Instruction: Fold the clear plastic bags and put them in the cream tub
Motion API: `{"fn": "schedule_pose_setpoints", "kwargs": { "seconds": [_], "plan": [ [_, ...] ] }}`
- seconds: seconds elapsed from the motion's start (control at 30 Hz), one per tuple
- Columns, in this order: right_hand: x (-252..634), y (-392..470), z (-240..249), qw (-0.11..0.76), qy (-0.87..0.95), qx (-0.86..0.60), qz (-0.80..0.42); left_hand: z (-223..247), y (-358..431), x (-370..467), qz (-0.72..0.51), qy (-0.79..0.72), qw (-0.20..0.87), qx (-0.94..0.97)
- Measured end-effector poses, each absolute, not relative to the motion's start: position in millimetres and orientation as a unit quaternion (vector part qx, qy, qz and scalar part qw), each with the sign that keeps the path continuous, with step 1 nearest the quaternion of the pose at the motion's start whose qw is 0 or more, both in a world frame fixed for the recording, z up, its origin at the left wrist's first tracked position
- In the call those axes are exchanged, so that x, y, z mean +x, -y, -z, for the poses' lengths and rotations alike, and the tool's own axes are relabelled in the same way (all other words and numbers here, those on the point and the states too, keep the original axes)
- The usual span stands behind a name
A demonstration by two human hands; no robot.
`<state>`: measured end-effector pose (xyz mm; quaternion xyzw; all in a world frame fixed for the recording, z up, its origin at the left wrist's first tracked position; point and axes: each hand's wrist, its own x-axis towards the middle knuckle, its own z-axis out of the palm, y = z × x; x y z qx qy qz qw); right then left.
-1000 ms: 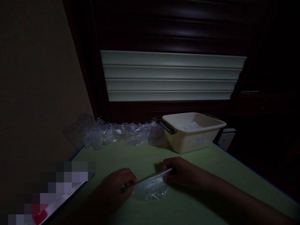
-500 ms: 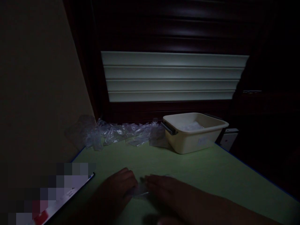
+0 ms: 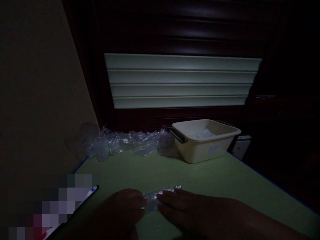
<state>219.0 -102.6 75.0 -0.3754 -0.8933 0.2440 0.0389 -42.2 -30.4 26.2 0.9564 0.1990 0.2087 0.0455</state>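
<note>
a clear plastic bag [image 3: 151, 201], creased, glossy and strip-shaped, is laid on the green tabletop [image 3: 140, 171]. its left end is gripped by the left hand [image 3: 127, 205], its right part covered by the right hand [image 3: 192, 208], fingers outstretched.

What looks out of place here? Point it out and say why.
The loose heap of crumpled clear plastic film stands out: it sprawls untidily along the back of the pale green table and past its left edge, beside the cream rectangular plastic tub. I see no spill or damage.
</note>
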Motion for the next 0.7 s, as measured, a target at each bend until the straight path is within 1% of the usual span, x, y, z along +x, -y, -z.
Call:
{"fn": "schedule_pose_setpoints", "kwargs": {
  "seconds": [0.1, 0.27, 0.4, 0.5, 0.6, 0.7],
  "plan": [
    [223, 99, -78, 0.031, 0.883, -0.398, -0.245, -22, 31, -51, -0.234, -0.177, 0.034, 0.955],
    [212, 97, -77, 0.107, 0.858, -0.449, -0.224, -26, 31, -47, -0.268, -0.165, 0.022, 0.949],
    [197, 94, -54, 0.129, 0.874, -0.436, -0.170, -35, 36, -43, -0.245, -0.163, 0.056, 0.954],
    [191, 90, -28, 0.151, 0.892, -0.418, -0.081, -34, 38, -43, -0.248, -0.160, 0.071, 0.953],
    [192, 88, -9, 0.123, 0.912, -0.392, -0.002, -26, 35, -46, -0.268, -0.166, 0.073, 0.946],
    [199, 91, -6, 0.091, 0.917, -0.386, 0.043, -20, 31, -49, -0.262, -0.170, 0.077, 0.947]
  ]
}}
